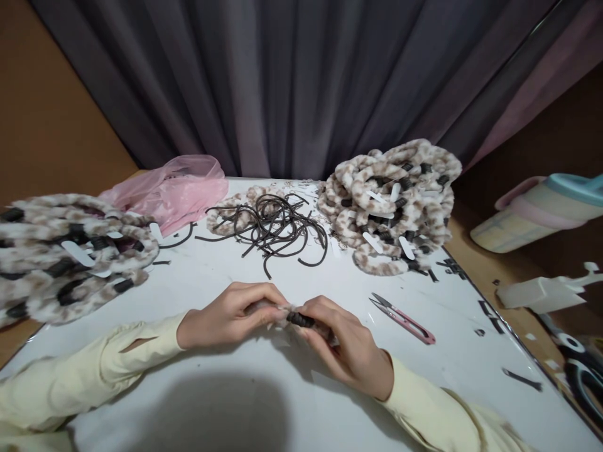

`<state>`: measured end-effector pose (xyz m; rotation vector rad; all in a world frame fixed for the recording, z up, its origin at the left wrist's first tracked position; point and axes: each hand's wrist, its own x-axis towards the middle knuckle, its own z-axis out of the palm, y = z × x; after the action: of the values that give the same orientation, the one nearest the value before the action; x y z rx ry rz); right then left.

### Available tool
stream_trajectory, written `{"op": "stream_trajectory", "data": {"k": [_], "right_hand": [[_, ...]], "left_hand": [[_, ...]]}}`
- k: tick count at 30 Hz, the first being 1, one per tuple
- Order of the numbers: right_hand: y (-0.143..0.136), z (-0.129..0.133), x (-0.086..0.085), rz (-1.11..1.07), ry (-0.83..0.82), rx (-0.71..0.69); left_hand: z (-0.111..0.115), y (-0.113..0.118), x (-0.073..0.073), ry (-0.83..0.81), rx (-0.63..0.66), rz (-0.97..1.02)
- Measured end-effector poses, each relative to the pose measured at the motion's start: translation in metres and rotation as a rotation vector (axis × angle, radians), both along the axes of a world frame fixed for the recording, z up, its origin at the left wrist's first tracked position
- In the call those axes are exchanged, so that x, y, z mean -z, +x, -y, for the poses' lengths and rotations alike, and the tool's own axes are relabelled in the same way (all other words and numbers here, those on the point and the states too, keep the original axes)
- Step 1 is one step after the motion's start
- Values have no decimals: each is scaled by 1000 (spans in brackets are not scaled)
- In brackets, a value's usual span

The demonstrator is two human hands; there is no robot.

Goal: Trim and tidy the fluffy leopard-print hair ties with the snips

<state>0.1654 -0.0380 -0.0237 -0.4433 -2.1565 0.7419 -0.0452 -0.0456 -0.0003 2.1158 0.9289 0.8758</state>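
Note:
Over the front middle of the white table (339, 402), both hands meet at a dark ribbed wrap (300, 319) on a fuzzy spotted loop, most of it covered by fingers. My left hand (235, 314) pinches the fuzzy loop at the left of the wrap. Around its right end, the fingers of my right hand (342, 339) are closed. Just beyond the hands lies a tangle of dark cords (282, 229). A pair of pink-handled thread snips (402, 319) rests to the right, blades pointing away to the left.
Piles of fuzzy spotted loops stand at left (80, 251) and back right (391, 201), some with white tags. A pink plastic bag (174, 188) lies at the back left. Off the right edge are a tumbler (541, 210) and black-handled scissors (584, 383). Dark scraps litter the right side.

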Motion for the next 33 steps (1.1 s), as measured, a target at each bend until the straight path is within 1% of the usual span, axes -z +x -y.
{"op": "stream_trajectory", "data": {"k": [5,12,13,15,17,18,20,21,24,27,29,33], "right_hand": [[0,1,-1,7,-2,-9],[0,-2,2,32,16,5],[0,-3,2,40,15,32],[1,-4,0,72,48,133],[1,-4,-2,127,131,247],[2,-5,-4,157,165,275],[2,-5,-6,197,163,245],[2,-5,-7,201,118,204],[1,-6,-10,181,-99,78],[1,-7,-13,173,-253,20],[1,-8,-15,174,-292,-5],[1,-9,-18,145,-296,-73]], "left_hand": [[2,-1,-2,-29,33,-33],[4,-2,-7,-55,15,-139],[4,-2,-8,-58,1,-155],[6,-1,-9,-54,-29,-184],[9,1,-10,-33,-56,-194],[10,2,-10,-15,-65,-194],[13,4,-9,34,-74,-190],[14,5,-8,61,-74,-188],[16,7,-6,132,-49,-191],[16,6,-5,184,-10,-191],[16,5,-5,189,-1,-191],[14,3,-5,167,2,-185]]}}
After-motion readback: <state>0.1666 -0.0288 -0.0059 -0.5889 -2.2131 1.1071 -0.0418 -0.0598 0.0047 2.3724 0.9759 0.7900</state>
